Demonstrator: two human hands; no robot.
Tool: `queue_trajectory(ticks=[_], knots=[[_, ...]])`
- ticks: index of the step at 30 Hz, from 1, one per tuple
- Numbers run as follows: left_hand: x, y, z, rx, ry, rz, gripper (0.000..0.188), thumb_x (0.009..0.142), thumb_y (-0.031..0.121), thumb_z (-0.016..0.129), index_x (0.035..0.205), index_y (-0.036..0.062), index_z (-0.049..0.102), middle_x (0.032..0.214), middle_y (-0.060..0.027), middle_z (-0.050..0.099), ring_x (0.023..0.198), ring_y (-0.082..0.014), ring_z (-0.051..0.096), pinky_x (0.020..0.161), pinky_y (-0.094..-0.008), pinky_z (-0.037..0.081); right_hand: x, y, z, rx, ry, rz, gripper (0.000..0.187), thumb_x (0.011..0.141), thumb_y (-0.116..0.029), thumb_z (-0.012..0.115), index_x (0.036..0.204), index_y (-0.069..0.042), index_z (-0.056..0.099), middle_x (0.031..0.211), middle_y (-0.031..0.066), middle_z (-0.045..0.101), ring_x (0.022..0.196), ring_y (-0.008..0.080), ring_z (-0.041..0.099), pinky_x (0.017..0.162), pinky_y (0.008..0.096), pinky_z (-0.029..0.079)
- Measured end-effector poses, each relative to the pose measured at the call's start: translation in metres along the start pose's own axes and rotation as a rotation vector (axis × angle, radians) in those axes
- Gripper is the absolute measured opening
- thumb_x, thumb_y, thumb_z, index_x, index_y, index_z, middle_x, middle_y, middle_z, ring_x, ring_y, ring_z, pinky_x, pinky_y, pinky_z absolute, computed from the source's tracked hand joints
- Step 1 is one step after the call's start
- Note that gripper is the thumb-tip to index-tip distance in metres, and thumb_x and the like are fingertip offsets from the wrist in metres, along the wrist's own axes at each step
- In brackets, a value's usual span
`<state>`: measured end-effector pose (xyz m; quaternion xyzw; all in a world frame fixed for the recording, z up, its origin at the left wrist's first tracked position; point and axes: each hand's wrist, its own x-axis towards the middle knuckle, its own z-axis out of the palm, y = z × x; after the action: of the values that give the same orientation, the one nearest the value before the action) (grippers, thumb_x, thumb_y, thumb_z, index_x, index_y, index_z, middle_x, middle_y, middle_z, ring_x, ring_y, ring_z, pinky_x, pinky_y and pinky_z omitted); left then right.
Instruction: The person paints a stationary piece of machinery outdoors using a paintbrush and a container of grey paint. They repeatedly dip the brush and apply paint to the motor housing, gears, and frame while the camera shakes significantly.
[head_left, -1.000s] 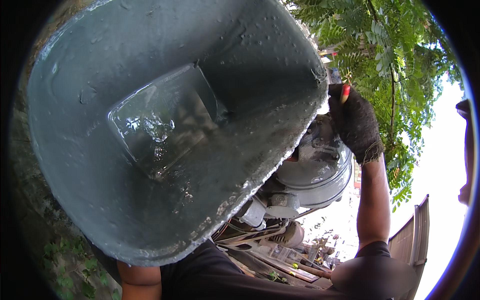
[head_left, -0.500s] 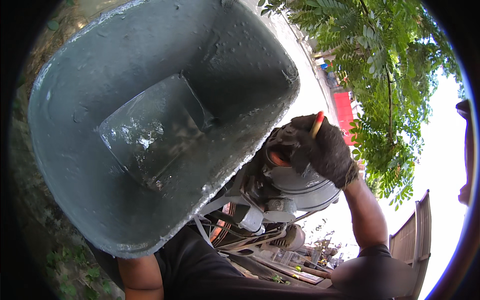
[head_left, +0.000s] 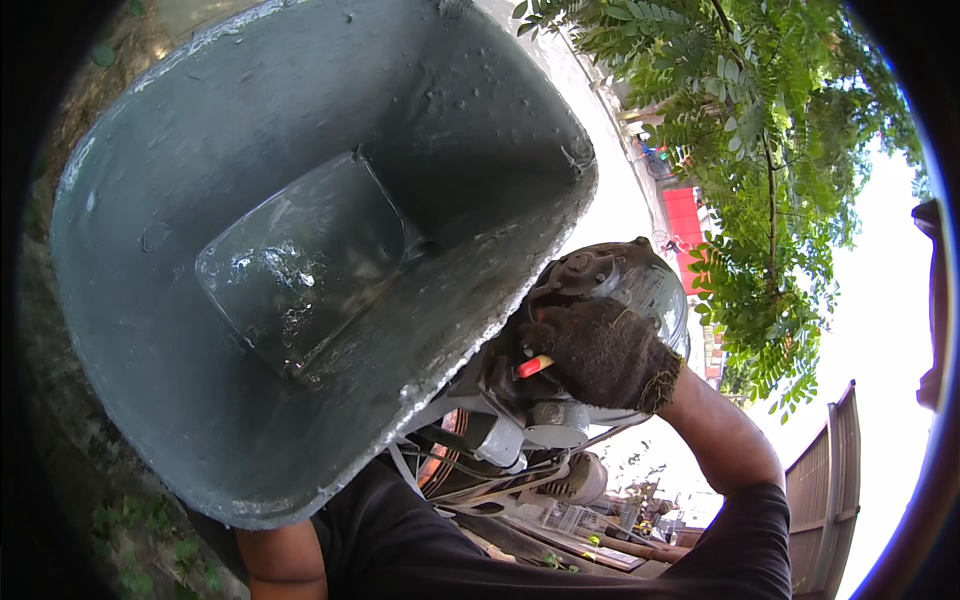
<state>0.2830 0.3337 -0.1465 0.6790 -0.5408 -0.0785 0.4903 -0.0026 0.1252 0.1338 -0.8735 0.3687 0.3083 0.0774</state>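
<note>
My right hand [head_left: 598,350], in a dark work glove, is closed round what looks like a paintbrush [head_left: 535,366]. Only its yellowish handle with a red end shows; the head is hidden. The hand is in front of a grey-coated machine [head_left: 560,424] with rounded housings, close to or touching it. A large grey hopper-like tub [head_left: 150,240] fills the left of the view, its open mouth toward me and its inner walls lumpy and shiny. My left forearm [head_left: 283,560] passes behind the tub's lower edge, which hides the left hand.
Leafy branches [head_left: 740,130] hang at the upper right. A brown ribbed metal panel [head_left: 825,480] stands at the lower right. Below the machine are a reddish wheel-like part [head_left: 445,450], cables and clutter. Small green plants [head_left: 165,550] grow at the lower left.
My right hand has moved down and left across the machine. The handle, upright before, now points left with its red end. A rounded housing behind the hand is now uncovered.
</note>
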Motion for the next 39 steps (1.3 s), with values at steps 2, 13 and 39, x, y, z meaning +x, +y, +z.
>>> queue_trajectory(ticks=[2, 13, 39], knots=[[0.002, 0.001, 0.003, -0.009, 0.005, 0.007, 0.094, 0.079, 0.026, 0.091, 0.156, -0.0015, 0.045, 0.152, -0.0161, 0.054, 0.134, -0.0279, 0.057, 0.113, -0.0427, 0.048, -0.004, -0.008, 0.005, 0.131, 0.069, -0.013, 0.036, 0.095, -0.019, 0.072, 0.129, -0.01, 0.073, 0.119, 0.0159, 0.074, 0.111, 0.0383, 0.073, 0.095, 0.0483, 0.058], [0.0, 0.0, 0.004, -0.006, -0.006, 0.04, 0.093, 0.079, 0.025, 0.091, 0.156, -0.0018, 0.046, 0.151, -0.016, 0.055, 0.133, -0.0275, 0.057, 0.112, -0.0423, 0.048, -0.035, 0.101, -0.05, 0.266, 0.723, 0.551, 0.027, 0.108, -0.018, 0.062, 0.128, -0.002, 0.07, 0.101, 0.0077, 0.073, 0.088, 0.0176, 0.068, 0.081, 0.0356, 0.057], [0.001, -0.002, 0.015, 0.003, 0.009, 0.104, 0.09, 0.079, 0.022, 0.091, 0.154, -0.0023, 0.047, 0.15, -0.0157, 0.057, 0.131, -0.0267, 0.059, 0.111, -0.0413, 0.049, -0.049, 0.043, -0.053, 0.39, 0.766, 0.635, 0.026, 0.108, -0.016, 0.062, 0.128, 0.0, 0.069, 0.106, 0.0119, 0.076, 0.092, 0.0177, 0.071, 0.082, 0.0365, 0.058]])
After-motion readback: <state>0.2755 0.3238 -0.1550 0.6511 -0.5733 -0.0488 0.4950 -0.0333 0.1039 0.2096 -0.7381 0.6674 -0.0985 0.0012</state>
